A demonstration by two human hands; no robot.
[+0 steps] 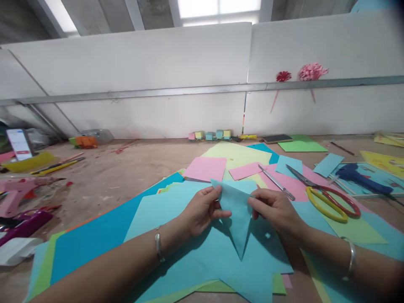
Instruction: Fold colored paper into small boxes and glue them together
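With my left hand (200, 210) and right hand (275, 208) pinching its upper corners, I hold a pointed blue paper (237, 219) between them, apparently mid-shaping, and the next move likely calls for lining up its edges.

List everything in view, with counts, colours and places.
folded paper: 1, light blue, centre
paper sheets: many, mixed colours, table
scissors: 1, yellow/red handles, right
craft knife: 1, silver, beside scissors
glue guns: 2, pink left, blue right
phone: 1, white screen, left
flowers: 2, red and pink, rail
cubes: 5, pastel, along wall
other items: uncounted, mixed, table edges
bracelets: 2, silver, wrists
left hand: 1, bare, paper's left
right hand: 1, bare, paper's right
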